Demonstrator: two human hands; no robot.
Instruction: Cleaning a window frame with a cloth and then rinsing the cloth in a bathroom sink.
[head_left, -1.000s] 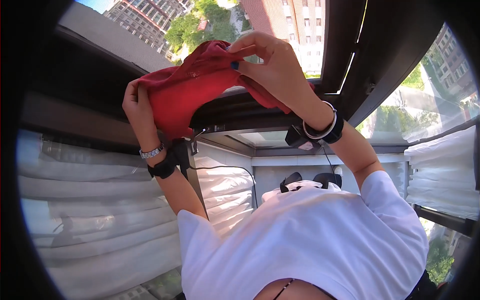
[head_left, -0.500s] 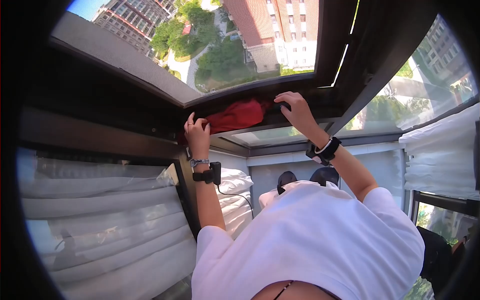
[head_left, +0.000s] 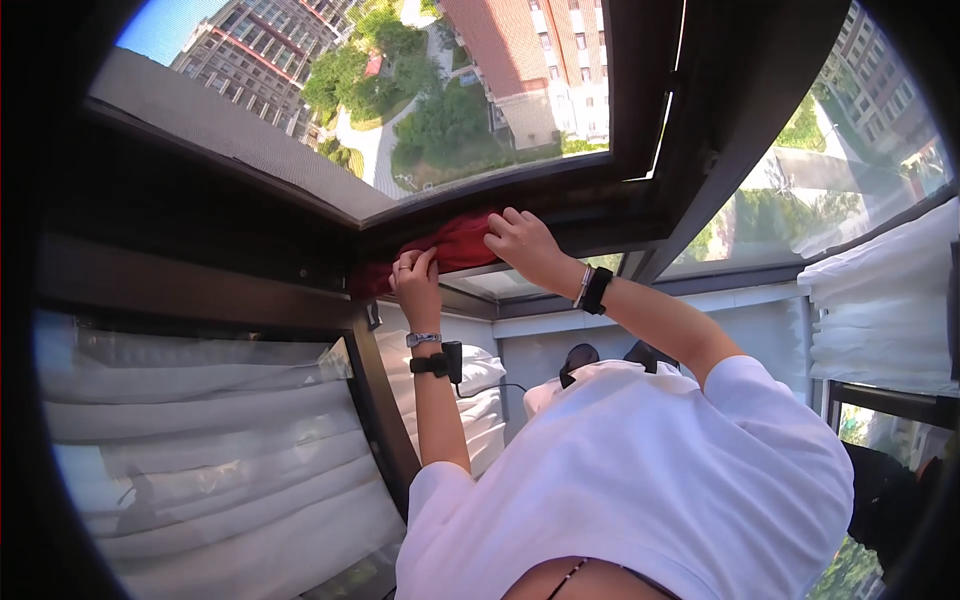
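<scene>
A crumpled red cloth [head_left: 458,240] lies along the dark window frame [head_left: 575,200], under the screened pane. My left hand [head_left: 416,282] pinches the cloth near its left part, thumb and fingers pressed together. At the cloth's right end, my right hand [head_left: 526,246] has its fingers curled down onto the fabric. The fingertips of the right hand are partly hidden. Some of the red fabric spreads left past my left hand, in the shadow of the frame corner.
White gathered curtains [head_left: 230,440] cover the panes at left, and another white curtain [head_left: 880,300] hangs at right. A dark frame post [head_left: 755,120] slopes between the window panes. A black strapped device [head_left: 437,362] with a cable sits on my left wrist.
My right hand has moved left and down along the frame onto the cloth's right end. My left hand has shifted slightly right and down. The cloth is bunched into a shorter stretch.
</scene>
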